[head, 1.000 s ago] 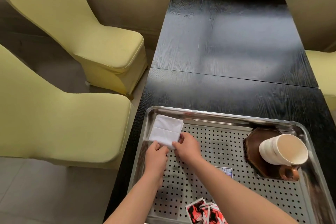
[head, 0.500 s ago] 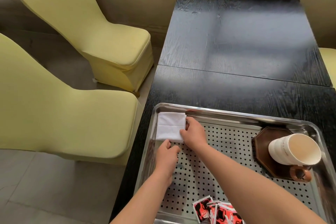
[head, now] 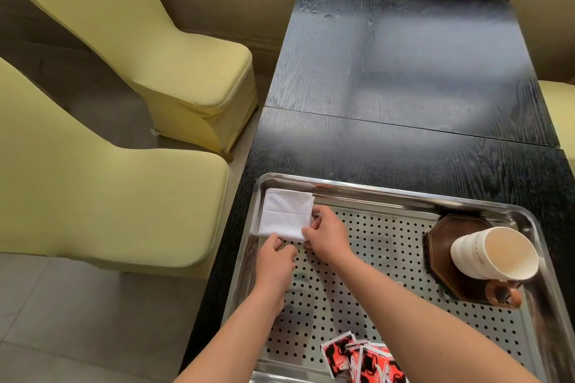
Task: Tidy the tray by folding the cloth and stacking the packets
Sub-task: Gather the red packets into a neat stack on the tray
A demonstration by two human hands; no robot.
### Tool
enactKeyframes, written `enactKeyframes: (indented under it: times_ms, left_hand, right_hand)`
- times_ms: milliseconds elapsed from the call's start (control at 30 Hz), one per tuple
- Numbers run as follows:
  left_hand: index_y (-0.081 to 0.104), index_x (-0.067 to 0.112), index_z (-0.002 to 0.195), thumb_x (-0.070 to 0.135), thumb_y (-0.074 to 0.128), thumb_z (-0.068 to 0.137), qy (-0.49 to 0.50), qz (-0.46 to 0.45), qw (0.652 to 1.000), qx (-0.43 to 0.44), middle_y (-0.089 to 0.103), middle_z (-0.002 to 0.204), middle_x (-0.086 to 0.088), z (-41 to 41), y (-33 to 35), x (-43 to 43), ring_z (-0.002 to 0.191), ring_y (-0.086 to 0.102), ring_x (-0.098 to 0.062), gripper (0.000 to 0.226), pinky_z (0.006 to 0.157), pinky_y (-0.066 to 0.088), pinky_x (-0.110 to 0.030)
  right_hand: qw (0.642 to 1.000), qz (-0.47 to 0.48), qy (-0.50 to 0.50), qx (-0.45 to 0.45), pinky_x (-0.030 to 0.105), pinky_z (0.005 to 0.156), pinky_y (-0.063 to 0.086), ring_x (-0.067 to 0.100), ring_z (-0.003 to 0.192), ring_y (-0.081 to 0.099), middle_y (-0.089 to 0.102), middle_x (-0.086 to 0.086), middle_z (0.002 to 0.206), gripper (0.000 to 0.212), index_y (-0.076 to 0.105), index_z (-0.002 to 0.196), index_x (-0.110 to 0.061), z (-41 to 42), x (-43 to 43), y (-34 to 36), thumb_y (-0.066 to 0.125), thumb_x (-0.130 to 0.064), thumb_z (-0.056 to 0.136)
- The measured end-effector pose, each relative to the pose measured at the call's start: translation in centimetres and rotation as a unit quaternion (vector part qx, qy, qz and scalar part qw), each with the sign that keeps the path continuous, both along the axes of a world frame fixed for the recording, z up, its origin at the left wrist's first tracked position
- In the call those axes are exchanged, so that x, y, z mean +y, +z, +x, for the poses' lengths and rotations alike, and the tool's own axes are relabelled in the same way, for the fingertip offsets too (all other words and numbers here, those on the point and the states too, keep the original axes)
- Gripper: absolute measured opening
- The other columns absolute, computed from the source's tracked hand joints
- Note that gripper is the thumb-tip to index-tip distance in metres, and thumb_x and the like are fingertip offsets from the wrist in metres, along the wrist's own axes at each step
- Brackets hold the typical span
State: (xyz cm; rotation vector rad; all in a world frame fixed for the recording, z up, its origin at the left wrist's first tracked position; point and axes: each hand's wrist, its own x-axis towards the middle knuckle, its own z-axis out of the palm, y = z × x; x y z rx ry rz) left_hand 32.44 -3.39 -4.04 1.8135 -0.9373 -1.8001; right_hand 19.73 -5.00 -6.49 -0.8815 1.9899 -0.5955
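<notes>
Clearly, the cloth step is in hand. On the perforated steel tray point(head: 404, 193), the white cloth point(head: 286, 214) is laid in the far left corner, folded to a small rectangle. Its right edge is pinched by the right hand point(head: 326, 233). Its near edge is touched by the curled left hand point(head: 275, 261), but whether anything is gripped there cannot be told. The fold seems nearly finished. Next, the cloth should be released and the red packets point(head: 357, 357), scattered at the tray's near edge, gathered into one stack. The tray is carried by a black wood-grain tabletop point(head: 404, 71). Two yellow covered chairs point(head: 109, 180) are placed at the left. A pale cup point(head: 494, 253) is seen on a dark coaster point(head: 445, 236).
</notes>
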Motion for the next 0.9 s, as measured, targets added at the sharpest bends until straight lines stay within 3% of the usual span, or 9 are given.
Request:
enactKeyframes:
  times_ms: [67,167,267,367,500,567,733,833,900]
  left_hand:
    - [0.054,0.002,0.126,0.005,0.051,0.088,-0.017,-0.007,1.0,-0.025,0.053,0.132,-0.023,0.1,-0.3,0.0,0.065,0.055,-0.011,0.038,0.059,0.048,-0.027]
    - [0.045,0.012,0.143,0.011,0.052,0.09,-0.061,-0.039,0.992,-0.104,0.046,0.141,-0.013,0.2,-0.4,-0.2,0.111,0.06,-0.027,0.054,0.095,0.053,-0.044]
    - [0.036,0.019,0.151,0.014,0.053,0.092,-0.09,-0.102,0.978,-0.159,0.035,0.148,-0.002,0.4,-0.3,-0.4,0.122,0.049,-0.016,0.062,0.102,0.047,-0.038]
    - [0.035,0.017,0.152,0.015,0.054,0.092,-0.113,-0.113,0.971,-0.175,0.03,0.153,-0.002,0.5,-0.5,-0.4,0.132,0.043,-0.018,0.063,0.107,0.041,-0.036]
    - [0.035,0.017,0.152,0.011,0.054,0.091,-0.097,-0.103,0.978,-0.155,0.028,0.156,0.0,0.6,-0.5,-0.2,0.132,0.042,-0.015,0.064,0.099,0.041,-0.029]
    - [0.036,0.016,0.152,0.01,0.054,0.091,-0.095,-0.105,0.977,-0.157,0.029,0.155,0.0,0.7,-0.4,-0.1,0.134,0.042,-0.017,0.064,0.104,0.041,-0.032]
    - [0.035,0.017,0.152,0.014,0.056,0.092,-0.197,-0.151,0.944,-0.215,0.02,0.161,-0.003,1.0,-0.2,-0.1,0.142,0.033,-0.021,0.064,0.114,0.034,-0.035]
    - [0.025,0.018,0.156,0.02,0.055,0.093,-0.307,-0.148,0.9,-0.272,0.006,0.167,-0.002,1.2,-0.5,0.0,0.152,0.011,-0.023,0.07,0.119,0.024,-0.04]
    - [0.023,0.022,0.156,0.023,0.055,0.093,-0.347,-0.148,0.874,-0.307,0.003,0.167,-0.002,1.2,-0.6,0.1,0.153,0.003,-0.023,0.07,0.119,0.024,-0.042]
  right_hand:
    - [1.0,-0.002,-0.003,-0.001,0.043,0.072,0.059,0.025,0.08,0.07,0.066,0.003,0.086,0.039,0.055,0.125,-0.021,-0.1,0.1,0.0,0.062,-0.008,0.089]
    - [0.998,-0.026,-0.002,0.05,0.037,0.082,0.052,0.02,0.096,0.061,0.062,0.002,0.11,0.049,0.05,0.136,-0.021,-0.3,0.1,0.3,0.065,-0.018,0.089]
    - [0.997,-0.053,0.001,0.063,0.041,0.094,0.051,0.021,0.107,0.059,0.053,0.001,0.125,0.058,0.045,0.144,-0.023,-0.4,0.0,0.7,0.066,-0.022,0.09]
    - [0.997,-0.041,0.009,0.065,0.037,0.09,0.05,0.02,0.107,0.058,0.055,0.0,0.125,0.052,0.046,0.142,-0.025,-0.3,-0.1,0.8,0.062,-0.022,0.092]
    - [0.999,-0.035,-0.011,-0.036,0.046,0.089,0.056,0.021,0.102,0.065,0.068,-0.003,0.11,0.032,0.06,0.115,-0.028,-0.2,0.0,0.7,0.055,-0.008,0.092]
    - [0.997,-0.045,-0.02,-0.054,0.05,0.09,0.056,0.021,0.102,0.065,0.067,-0.002,0.11,0.033,0.061,0.115,-0.027,-0.1,0.1,0.7,0.053,-0.005,0.091]
    - [0.985,-0.083,0.104,0.111,0.042,0.101,0.047,0.021,0.123,0.047,0.038,-0.001,0.144,0.05,0.041,0.148,-0.033,-0.3,0.3,0.6,0.053,-0.031,0.099]
    - [0.956,-0.028,0.208,0.204,0.041,0.096,0.044,0.025,0.133,0.032,0.018,-0.009,0.162,0.056,0.026,0.154,-0.033,-0.5,-0.2,0.3,0.038,-0.049,0.102]
    - [0.933,0.004,0.247,0.262,0.042,0.094,0.045,0.029,0.132,0.031,0.016,-0.011,0.164,0.057,0.024,0.155,-0.029,-0.8,-0.6,-0.1,0.03,-0.052,0.103]
